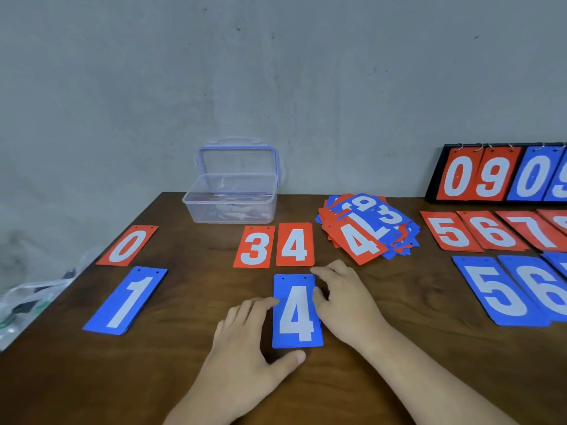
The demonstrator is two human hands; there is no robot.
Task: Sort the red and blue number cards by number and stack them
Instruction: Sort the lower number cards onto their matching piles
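Note:
A blue 4 card stack (296, 311) lies flat near the table's front middle. My left hand (248, 338) touches its left edge with straight fingers, the thumb at its lower edge. My right hand (345, 299) touches its right edge, fingers loosely bent. Just behind lie a red 3 (254, 246) and a red 4 (295, 244). At the left lie a red 0 (128, 245) and a blue 1 (127, 300). An unsorted pile of red and blue cards (368, 228) sits behind my right hand. Red 5 (448, 231), red 6 (492, 231), red 7 (532, 230), blue 5 (498, 291) and blue 6 (543, 286) lie at the right.
An open clear plastic box (231, 196) stands at the back of the brown table (184, 372) against the grey wall. A scoreboard flip stand (503, 174) showing 0 9 0 stands at the back right. Plastic bags (33, 299) lie off the table's left edge.

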